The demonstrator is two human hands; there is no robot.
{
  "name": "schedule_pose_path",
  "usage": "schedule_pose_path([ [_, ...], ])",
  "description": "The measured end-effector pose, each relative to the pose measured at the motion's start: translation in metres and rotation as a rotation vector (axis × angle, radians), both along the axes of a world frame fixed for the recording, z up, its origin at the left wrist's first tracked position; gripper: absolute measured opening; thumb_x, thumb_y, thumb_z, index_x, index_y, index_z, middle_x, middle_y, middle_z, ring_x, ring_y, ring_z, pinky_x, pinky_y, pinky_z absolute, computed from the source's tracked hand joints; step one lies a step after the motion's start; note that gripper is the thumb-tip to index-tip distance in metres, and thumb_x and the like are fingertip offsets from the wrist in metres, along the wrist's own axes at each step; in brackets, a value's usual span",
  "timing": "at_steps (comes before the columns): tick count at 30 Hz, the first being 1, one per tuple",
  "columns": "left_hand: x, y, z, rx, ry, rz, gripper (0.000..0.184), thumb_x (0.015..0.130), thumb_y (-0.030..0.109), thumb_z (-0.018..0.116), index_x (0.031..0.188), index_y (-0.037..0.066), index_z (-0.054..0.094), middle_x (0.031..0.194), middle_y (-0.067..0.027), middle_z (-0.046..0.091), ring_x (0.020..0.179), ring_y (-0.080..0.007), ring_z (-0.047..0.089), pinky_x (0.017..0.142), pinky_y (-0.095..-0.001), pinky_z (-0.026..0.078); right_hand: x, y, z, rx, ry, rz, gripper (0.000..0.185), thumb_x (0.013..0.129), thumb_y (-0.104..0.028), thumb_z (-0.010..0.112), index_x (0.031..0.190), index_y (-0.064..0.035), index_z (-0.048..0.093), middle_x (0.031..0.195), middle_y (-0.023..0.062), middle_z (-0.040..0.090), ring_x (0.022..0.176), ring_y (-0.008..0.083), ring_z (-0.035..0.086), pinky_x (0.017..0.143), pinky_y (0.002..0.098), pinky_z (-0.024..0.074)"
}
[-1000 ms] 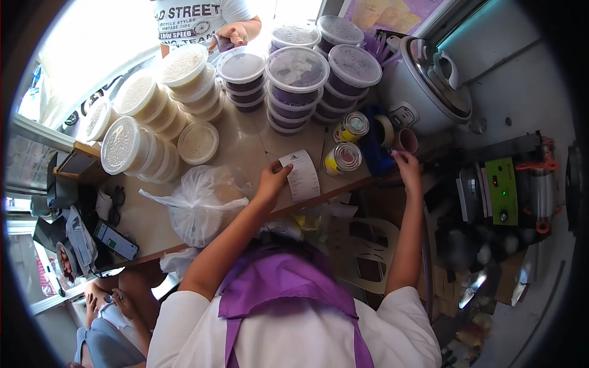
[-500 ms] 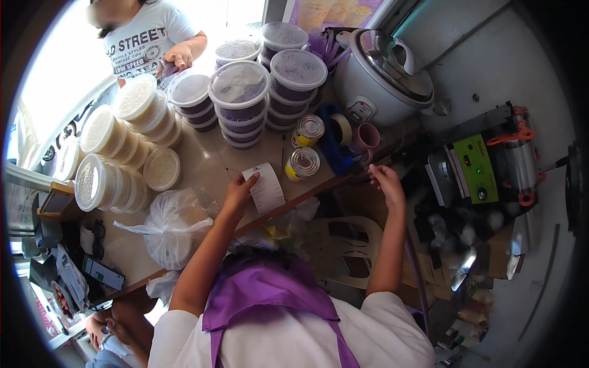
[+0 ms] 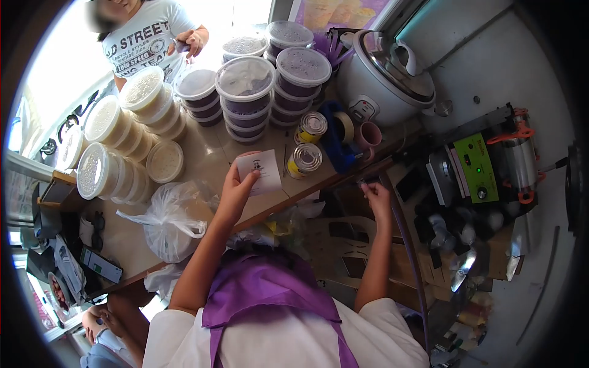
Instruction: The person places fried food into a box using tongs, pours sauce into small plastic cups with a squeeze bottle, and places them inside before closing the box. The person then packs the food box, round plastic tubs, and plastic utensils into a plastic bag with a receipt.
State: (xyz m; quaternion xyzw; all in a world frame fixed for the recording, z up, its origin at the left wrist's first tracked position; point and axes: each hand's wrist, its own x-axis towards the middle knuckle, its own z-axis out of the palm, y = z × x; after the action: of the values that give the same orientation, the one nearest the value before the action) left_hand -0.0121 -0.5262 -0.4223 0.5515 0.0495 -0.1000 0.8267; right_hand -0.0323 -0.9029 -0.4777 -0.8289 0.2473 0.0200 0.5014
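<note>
My left hand (image 3: 232, 195) grips a small white paper slip (image 3: 265, 176) with dark writing, thumb on top, above the table's front edge. My right hand (image 3: 377, 199) is at the table edge on the right, its fingertips pinched together; whatever is in them is too small to make out. Between the hands and further back stand two yellow-labelled cans, a nearer can (image 3: 304, 161) and a farther can (image 3: 311, 126). A blue tape dispenser (image 3: 339, 161) and a pink mug (image 3: 368, 136) are beyond my right hand. Left of my left arm sits a knotted clear plastic bag (image 3: 175, 214).
Stacked lidded tubs of purple food (image 3: 245, 92) and pale food (image 3: 101, 165) line the back and left. A rice cooker (image 3: 383, 86) and a green-panelled machine (image 3: 475, 165) stand right. A plastic chair (image 3: 331, 245) is below the table. Another person (image 3: 141, 43) stands across the table.
My left hand has lifted and tilted the paper slip, which lay nearer the tabletop before. My right hand has moved down and slightly left. The person across has shifted their hand.
</note>
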Motion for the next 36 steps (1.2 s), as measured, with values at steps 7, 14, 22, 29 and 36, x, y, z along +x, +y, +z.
schedule_pose_path([
  [7,-0.034,0.003,0.019,0.16,-0.03,-0.76,0.042,0.086,0.001,0.053,0.128,0.005,0.05,0.116,-0.0082,0.06,0.103,-0.0142,0.057,0.09,-0.0301,0.047,-0.058,0.1,0.207,0.203,-0.146,1.08,0.02,0.077,-0.02,0.076,0.076,-0.0052,0.062,0.074,0.0009,0.057,0.069,0.0094,0.054,0.06,0.0258,0.0419],
  [14,-0.062,0.022,0.039,0.255,-0.215,-0.869,0.032,0.086,0.013,0.063,0.113,-0.001,0.056,0.096,-0.0101,0.066,0.09,-0.0147,0.06,0.081,-0.0305,0.047,-0.041,0.158,0.242,0.381,-0.237,1.635,0.03,0.068,-0.027,0.081,0.075,-0.0059,0.061,0.072,0.0014,0.055,0.063,0.0148,0.053,0.055,0.0283,0.0402],
  [22,-0.106,0.082,0.068,0.293,-0.294,-0.65,0.034,0.085,0.015,0.064,0.114,-0.001,0.055,0.096,-0.0127,0.065,0.088,-0.0169,0.061,0.079,-0.0325,0.048,-0.018,0.247,0.201,-0.392,-0.129,1.411,0.037,0.076,-0.036,0.073,0.073,-0.0039,0.055,0.073,0.0074,0.056,0.067,0.0234,0.054,0.061,0.0341,0.0428],
  [29,-0.172,0.149,0.069,0.497,-0.167,-0.219,0.043,0.083,0.017,0.067,0.118,-0.001,0.05,0.104,-0.0184,0.063,0.095,-0.0269,0.063,0.084,-0.0344,0.048,-0.018,0.348,0.186,-0.569,-0.339,1.563,0.035,0.076,-0.035,0.071,0.08,-0.0031,0.056,0.08,0.0119,0.059,0.081,0.0306,0.059,0.071,0.0399,0.0469],
  [36,-0.239,0.201,0.001,0.177,0.182,0.241,0.05,0.081,0.018,0.073,0.12,-0.002,0.049,0.109,-0.0123,0.062,0.099,-0.0187,0.06,0.085,-0.0318,0.048,-0.002,0.473,0.138,-0.435,-0.343,1.926,0.016,0.078,-0.018,0.067,0.08,-0.0023,0.062,0.085,0.0155,0.063,0.084,0.0336,0.061,0.072,0.0422,0.0477],
])
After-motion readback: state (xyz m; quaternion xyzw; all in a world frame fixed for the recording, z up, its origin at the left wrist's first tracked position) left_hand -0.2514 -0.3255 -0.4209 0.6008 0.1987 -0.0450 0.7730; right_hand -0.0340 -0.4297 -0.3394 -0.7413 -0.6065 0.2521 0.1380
